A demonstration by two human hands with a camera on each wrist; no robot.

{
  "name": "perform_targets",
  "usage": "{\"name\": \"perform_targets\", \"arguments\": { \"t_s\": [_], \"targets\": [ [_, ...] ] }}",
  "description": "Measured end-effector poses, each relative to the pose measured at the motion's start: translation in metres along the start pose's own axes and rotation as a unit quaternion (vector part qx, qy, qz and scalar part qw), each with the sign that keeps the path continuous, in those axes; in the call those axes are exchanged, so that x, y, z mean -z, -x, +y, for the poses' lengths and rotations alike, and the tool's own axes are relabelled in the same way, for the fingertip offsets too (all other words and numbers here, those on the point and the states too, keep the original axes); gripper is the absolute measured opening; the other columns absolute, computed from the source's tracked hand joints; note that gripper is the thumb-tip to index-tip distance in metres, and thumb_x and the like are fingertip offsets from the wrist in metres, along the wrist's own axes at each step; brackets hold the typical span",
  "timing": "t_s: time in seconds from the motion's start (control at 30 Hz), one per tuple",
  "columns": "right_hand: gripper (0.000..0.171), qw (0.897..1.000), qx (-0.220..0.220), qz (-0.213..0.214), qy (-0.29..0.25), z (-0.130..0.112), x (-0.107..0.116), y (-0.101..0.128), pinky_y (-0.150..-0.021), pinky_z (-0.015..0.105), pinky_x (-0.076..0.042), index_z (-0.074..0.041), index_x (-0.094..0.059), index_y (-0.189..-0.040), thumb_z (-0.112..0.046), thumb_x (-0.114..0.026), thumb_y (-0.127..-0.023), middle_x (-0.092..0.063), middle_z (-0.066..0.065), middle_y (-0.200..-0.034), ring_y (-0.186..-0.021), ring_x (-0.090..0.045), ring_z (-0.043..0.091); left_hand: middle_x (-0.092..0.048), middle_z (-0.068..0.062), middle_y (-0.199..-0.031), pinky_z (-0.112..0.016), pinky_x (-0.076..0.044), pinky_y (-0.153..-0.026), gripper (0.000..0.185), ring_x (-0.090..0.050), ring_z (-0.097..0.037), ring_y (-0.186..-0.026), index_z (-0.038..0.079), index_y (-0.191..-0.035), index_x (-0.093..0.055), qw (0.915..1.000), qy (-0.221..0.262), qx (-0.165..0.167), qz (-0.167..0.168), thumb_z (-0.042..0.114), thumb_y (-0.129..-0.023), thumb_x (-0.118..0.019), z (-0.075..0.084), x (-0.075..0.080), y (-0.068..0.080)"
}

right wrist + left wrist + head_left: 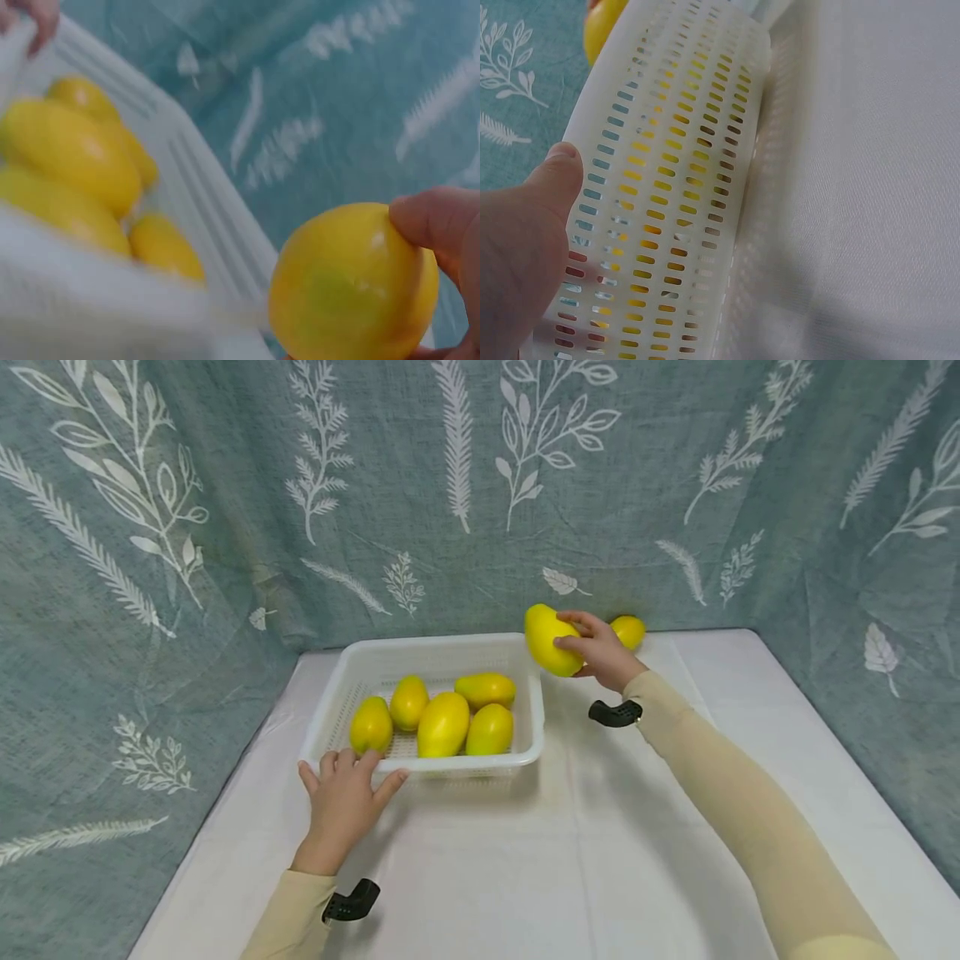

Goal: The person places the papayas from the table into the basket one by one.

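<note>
My right hand (602,652) holds a large yellow mango (547,639) up beside the right rim of a white plastic basket (435,767). In the right wrist view the thumb lies on the side of this mango (341,289). At the basket's front left, my left hand (341,810) grips the rim, fingers over the edge; its thumb (555,176) shows at the rim in the left wrist view. Several mangoes lie inside, among them a big one (444,725) in the middle and another (485,690) at the back right.
One more mango (628,631) sits behind the right hand at the table's back edge, partly hidden. The white-covered table (487,877) ends at a green leaf-patterned curtain (420,485) at the back and sides.
</note>
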State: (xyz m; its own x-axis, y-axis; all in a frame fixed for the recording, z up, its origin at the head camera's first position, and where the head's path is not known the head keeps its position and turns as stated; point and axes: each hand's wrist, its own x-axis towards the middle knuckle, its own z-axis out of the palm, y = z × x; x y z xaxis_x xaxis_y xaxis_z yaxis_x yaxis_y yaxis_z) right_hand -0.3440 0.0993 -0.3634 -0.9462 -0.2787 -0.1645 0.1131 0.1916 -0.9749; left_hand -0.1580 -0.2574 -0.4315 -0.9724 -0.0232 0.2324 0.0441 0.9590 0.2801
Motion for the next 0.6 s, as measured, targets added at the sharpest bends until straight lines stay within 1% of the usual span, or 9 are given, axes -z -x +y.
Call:
{"name": "perform_targets", "arguments": {
  "t_s": [0.07,0.13,0.27,0.37,0.5,0.6],
  "targets": [
    [0.058,1.000,0.003,-0.013,-0.014,-0.008,-0.013,0.002,-0.106,0.055,-0.049,-0.021,-0.036,-0.157,-0.018,-0.057,-0.104,-0.032,0.017,-0.162,-0.131,-0.051,0.036,-0.059,-0.034,-0.121,-0.086,-0.006,-0.107,0.054,-0.040,-0.059,-0.129,0.000,-0.124,-0.066,1.0000,-0.001,0.000,0.001,0.046,-0.096,-0.067,-0.001,0.001,0.000],
    [0.057,1.000,0.005,-0.027,-0.011,-0.013,-0.027,0.003,-0.105,0.055,-0.049,-0.022,-0.037,-0.156,-0.019,-0.058,-0.104,-0.032,0.016,-0.162,-0.132,-0.051,0.036,-0.059,-0.034,-0.122,-0.086,-0.005,-0.107,0.054,-0.040,-0.059,-0.129,0.000,-0.124,-0.066,1.0000,-0.001,0.001,0.000,0.046,-0.096,-0.067,-0.002,0.001,-0.001],
    [0.055,0.998,0.008,-0.056,0.025,-0.016,-0.054,0.005,-0.104,0.054,-0.052,-0.022,-0.041,-0.154,-0.020,-0.061,-0.103,-0.029,0.012,-0.166,-0.138,-0.049,0.035,-0.059,-0.034,-0.123,-0.086,-0.004,-0.108,0.055,-0.039,-0.059,-0.130,0.000,-0.125,-0.066,1.0000,0.002,0.006,-0.003,0.046,-0.096,-0.067,-0.002,0.001,-0.001],
    [0.053,0.996,0.011,-0.071,0.048,-0.014,-0.070,0.007,-0.104,0.054,-0.052,-0.022,-0.044,-0.152,-0.019,-0.062,-0.102,-0.027,0.010,-0.167,-0.142,-0.047,0.034,-0.059,-0.034,-0.124,-0.086,-0.004,-0.108,0.055,-0.040,-0.058,-0.130,0.000,-0.126,-0.066,1.0000,0.003,0.008,-0.005,0.047,-0.096,-0.066,-0.002,0.001,-0.001],
    [0.051,0.995,0.008,-0.076,0.061,-0.012,-0.086,0.008,-0.104,0.055,-0.051,-0.023,-0.047,-0.150,-0.019,-0.064,-0.101,-0.032,0.007,-0.166,-0.141,-0.046,0.033,-0.059,-0.034,-0.122,-0.086,-0.005,-0.108,0.055,-0.040,-0.058,-0.129,0.000,-0.125,-0.066,1.0000,0.005,0.005,-0.003,0.047,-0.096,-0.067,-0.002,-0.001,-0.001],
    [0.050,0.995,0.000,-0.075,0.069,-0.008,-0.094,0.005,-0.105,0.054,-0.051,-0.024,-0.049,-0.148,-0.020,-0.064,-0.101,-0.031,0.005,-0.166,-0.142,-0.044,0.033,-0.059,-0.034,-0.122,-0.086,-0.006,-0.108,0.054,-0.041,-0.058,-0.129,0.001,-0.125,-0.066,1.0000,0.005,0.003,0.002,0.046,-0.096,-0.068,-0.002,-0.001,0.000]
  ]
}}
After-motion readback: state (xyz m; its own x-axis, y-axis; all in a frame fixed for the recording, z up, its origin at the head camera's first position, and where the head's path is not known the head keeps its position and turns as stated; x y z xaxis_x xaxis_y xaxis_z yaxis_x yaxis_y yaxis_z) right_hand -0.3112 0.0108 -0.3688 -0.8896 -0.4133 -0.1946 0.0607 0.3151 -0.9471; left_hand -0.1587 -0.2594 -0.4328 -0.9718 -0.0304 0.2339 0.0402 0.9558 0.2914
